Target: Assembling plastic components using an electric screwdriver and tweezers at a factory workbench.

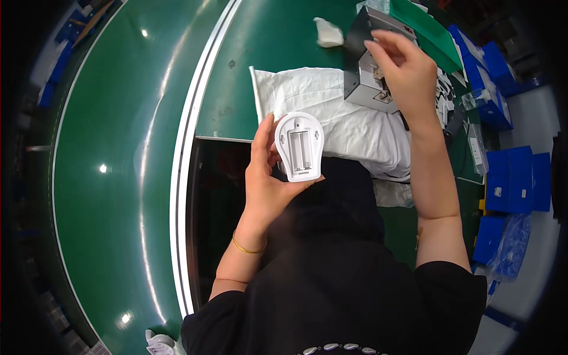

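My left hand (264, 177) grips a white plastic battery-powered device (286, 167) by its sides, over my lap. It is rounded at the far end and narrower toward me. Its uncovered battery compartment faces up, showing two long slots with metal contacts; I make out no batteries in them. Up at the right, my right hand (412, 74) is raised over a grey metal box-shaped machine (362, 94). Its thumb and index fingertips come together in a pinch; anything between them is too small to tell. The machine's top has small metal fittings, partly hidden by that hand.
A white cloth (313, 89) lies along the bench edge, partly under the machine. Beyond it sits a crumpled white piece (328, 33). A green tray (426, 29) and blue bins (510, 180) stand to the right. A long green surface (118, 177) with a white rail (184, 177) runs at left.
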`<state>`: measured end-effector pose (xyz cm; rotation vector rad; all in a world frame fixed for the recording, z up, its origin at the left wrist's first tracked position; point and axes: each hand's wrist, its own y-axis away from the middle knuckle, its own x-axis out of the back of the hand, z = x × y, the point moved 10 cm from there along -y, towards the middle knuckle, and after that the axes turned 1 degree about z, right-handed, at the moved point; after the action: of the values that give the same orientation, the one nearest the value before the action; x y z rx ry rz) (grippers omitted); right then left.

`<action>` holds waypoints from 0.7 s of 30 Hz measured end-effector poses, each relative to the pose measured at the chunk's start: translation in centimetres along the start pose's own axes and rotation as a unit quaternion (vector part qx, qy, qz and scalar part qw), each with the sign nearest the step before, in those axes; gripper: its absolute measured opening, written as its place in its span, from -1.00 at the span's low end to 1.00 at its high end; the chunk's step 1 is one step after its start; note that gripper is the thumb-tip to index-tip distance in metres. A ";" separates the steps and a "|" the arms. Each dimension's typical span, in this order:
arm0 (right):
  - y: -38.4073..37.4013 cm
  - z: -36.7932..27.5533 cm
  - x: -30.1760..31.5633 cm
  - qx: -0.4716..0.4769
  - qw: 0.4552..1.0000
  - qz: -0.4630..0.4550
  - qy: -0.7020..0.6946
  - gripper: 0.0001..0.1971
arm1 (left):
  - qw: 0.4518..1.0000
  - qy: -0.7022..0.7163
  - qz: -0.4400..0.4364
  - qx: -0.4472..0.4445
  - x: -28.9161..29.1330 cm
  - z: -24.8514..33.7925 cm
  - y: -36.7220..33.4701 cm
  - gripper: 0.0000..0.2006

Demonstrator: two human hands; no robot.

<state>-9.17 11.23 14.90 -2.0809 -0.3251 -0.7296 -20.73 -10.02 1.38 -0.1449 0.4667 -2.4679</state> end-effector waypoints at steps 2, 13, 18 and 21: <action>1.6 2.2 2.1 -0.052 0.995 0.009 -0.083 -0.81 | 1.000 -0.009 -0.021 -0.004 -1.3 0.3 -0.4 0.15; 8.4 20.5 14.0 -0.243 0.955 0.023 0.171 -0.78 | 0.986 -0.083 -0.145 -0.027 -11.6 -0.5 -0.3 0.22; 11.0 24.9 9.0 -0.235 0.919 -0.112 0.297 -0.76 | 0.980 -0.126 -0.145 -0.048 -13.4 -1.6 0.1 0.21; 10.9 26.5 7.8 -0.223 0.902 -0.146 0.340 -0.78 | 0.980 -0.129 -0.143 -0.058 -13.3 -1.7 0.2 0.20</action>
<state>12.25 26.26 0.82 -2.0415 -0.0713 -1.7862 -10.29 -1.73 -0.18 -0.6108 0.5043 -2.6478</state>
